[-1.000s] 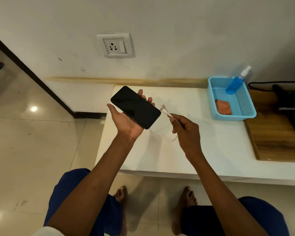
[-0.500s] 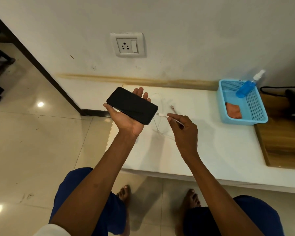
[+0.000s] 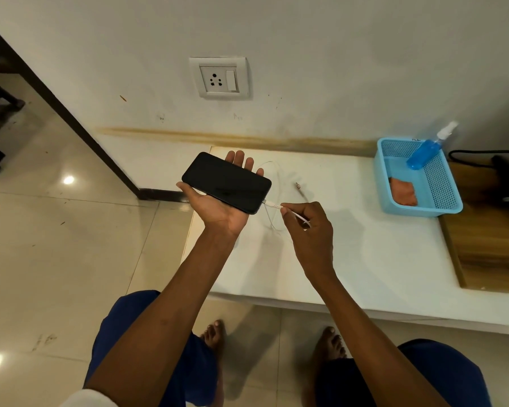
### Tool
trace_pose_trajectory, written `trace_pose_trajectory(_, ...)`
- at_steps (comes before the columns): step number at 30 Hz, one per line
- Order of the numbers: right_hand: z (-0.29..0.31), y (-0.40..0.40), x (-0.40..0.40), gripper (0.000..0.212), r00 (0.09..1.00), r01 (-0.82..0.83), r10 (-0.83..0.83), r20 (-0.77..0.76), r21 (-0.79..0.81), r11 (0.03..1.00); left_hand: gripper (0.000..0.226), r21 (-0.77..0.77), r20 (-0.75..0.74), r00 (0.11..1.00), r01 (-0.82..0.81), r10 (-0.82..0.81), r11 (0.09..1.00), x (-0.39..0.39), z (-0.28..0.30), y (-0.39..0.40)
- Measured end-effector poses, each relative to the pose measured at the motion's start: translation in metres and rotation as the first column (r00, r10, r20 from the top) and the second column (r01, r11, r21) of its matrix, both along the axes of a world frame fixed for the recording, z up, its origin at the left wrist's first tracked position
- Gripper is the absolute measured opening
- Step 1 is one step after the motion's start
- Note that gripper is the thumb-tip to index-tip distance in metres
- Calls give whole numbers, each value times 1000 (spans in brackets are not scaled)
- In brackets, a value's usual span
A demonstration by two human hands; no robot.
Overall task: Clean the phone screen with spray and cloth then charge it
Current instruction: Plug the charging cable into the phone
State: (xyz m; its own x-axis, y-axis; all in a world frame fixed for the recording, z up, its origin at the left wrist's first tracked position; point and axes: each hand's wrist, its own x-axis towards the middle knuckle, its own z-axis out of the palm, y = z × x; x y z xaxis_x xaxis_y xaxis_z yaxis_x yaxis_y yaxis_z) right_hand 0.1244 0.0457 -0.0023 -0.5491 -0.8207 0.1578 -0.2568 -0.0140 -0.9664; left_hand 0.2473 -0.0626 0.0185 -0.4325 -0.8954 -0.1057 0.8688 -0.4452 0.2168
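A: Where was the phone (image 3: 226, 182)?
B: Flat on the left hand (image 3: 218, 205), screen up and dark, above the counter's (image 3: 350, 259) left end. That grip lay released, fingers straight under it.
A: And the right hand (image 3: 309, 230)?
B: Its grip pinched the white cable (image 3: 272, 205), with the plug at the phone's lower edge. I couldn't tell if it was seated.
A: The rest?
B: The spray bottle (image 3: 423, 152) and cloth (image 3: 402, 190) sat in the blue basket (image 3: 423, 208), well apart. 1 wall socket (image 3: 219, 79) above.

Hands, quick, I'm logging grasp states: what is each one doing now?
Left hand: cradles the phone on its palm, fingers straight.
Right hand: pinches the white charging cable at the phone's end.
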Motion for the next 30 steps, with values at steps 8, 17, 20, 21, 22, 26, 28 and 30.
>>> trace_pose_trajectory(8,-1,-1,3,22,996,71,-72,-56,-29,997,99,24,6,1000,-22,22,999,-1,0,-1)
trace_pose_trajectory(17,-3,-2,0,15,993,89,-93,-74,-54,995,100,14,3,1000,-12,12,1000,-3,-2,0)
trace_pose_trajectory(20,-6,-1,0,16,989,84,-88,-117,-46,995,99,24,9,1000,-16,16,1000,-2,-2,-1)
trace_pose_trajectory(21,-6,-1,0,15,989,78,-84,-124,-48,996,99,23,13,1000,-19,18,1000,-2,-2,-1)
trace_pose_trajectory(22,-7,-2,0,13,987,75,-82,-138,-56,996,98,22,18,1000,-21,20,1000,-2,-2,0)
trace_pose_trajectory(26,-10,-2,-2,8,973,82,-101,-208,-97,992,98,25,29,999,-26,25,999,-4,-2,2)
trace_pose_trajectory(28,-12,-2,-1,8,972,77,-98,-216,-104,992,99,22,25,999,-24,24,999,-5,-2,3)
trace_pose_trajectory(30,-12,-1,1,9,974,65,-85,-212,-101,993,99,23,31,999,-24,23,999,-5,-3,3)
